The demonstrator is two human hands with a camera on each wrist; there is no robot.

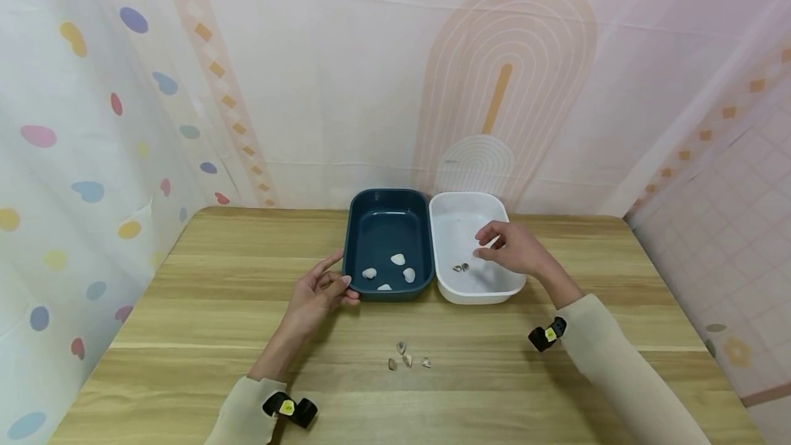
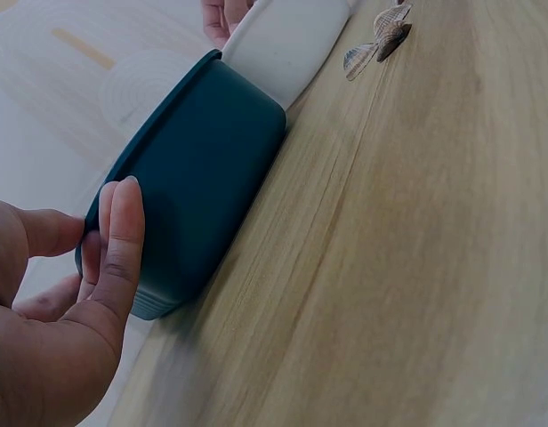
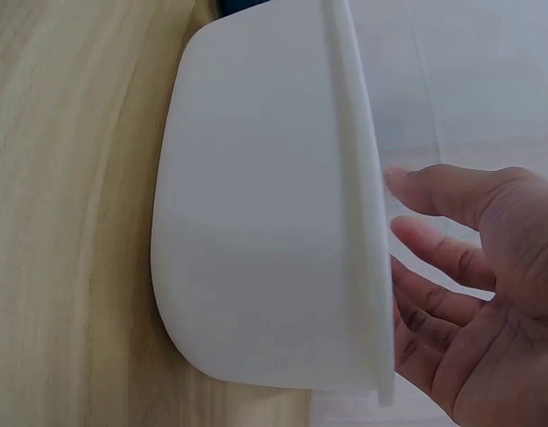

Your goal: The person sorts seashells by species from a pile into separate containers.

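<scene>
My left hand (image 1: 318, 297) holds the near left corner of a dark teal tray (image 1: 384, 206), with the thumb over its rim and fingers against the outer wall. Several white seashells (image 1: 398, 259) lie in that tray. Over the right side of a white tray (image 1: 469, 292) hovers my right hand (image 1: 516, 247), its fingers loosely bent, thumb and fingertips apart, nothing between them. Two small dark-patterned seashells (image 1: 461, 268) rest on the white tray's floor. In the right wrist view the white tray's wall (image 3: 256, 196) hides its contents.
Several small brownish seashells (image 1: 407, 360) lie in a loose group on the wooden table (image 1: 259, 328), in front of the trays. The two trays stand side by side near the table's back edge. A patterned curtain (image 1: 346, 88) hangs behind and at the sides.
</scene>
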